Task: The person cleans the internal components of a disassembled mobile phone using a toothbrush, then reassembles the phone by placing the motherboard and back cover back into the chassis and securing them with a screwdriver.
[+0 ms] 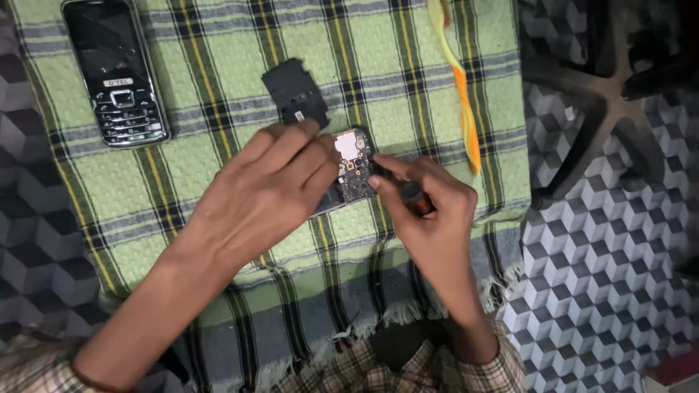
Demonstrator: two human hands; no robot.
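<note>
From the head camera, looking down: a green checked cloth (218, 109) with dark and yellow stripes and a frayed grey edge is spread over a floor covering (604, 291) printed with grey cubes.

In the middle of the cloth lies an opened phone (352, 169), its back off so the circuit board and small metal parts show. The left hand (266, 193) lies flat over the lower part of it, fingers (291, 142) close together and pressing down, pinning it to the cloth. The right hand (429, 211) comes in from the right, its fingers curled tight around a small screwdriver (411, 195) with a dark and red handle; the tip meets the exposed board near its right edge.

Just above the left hand, a black plastic cover piece (295, 93) rests on the cloth, touching the fingertips or nearly so. A black keypad phone (115, 69) lies well apart at the top left. An orange and yellow strip (459, 87) runs down the cloth's right side.
</note>
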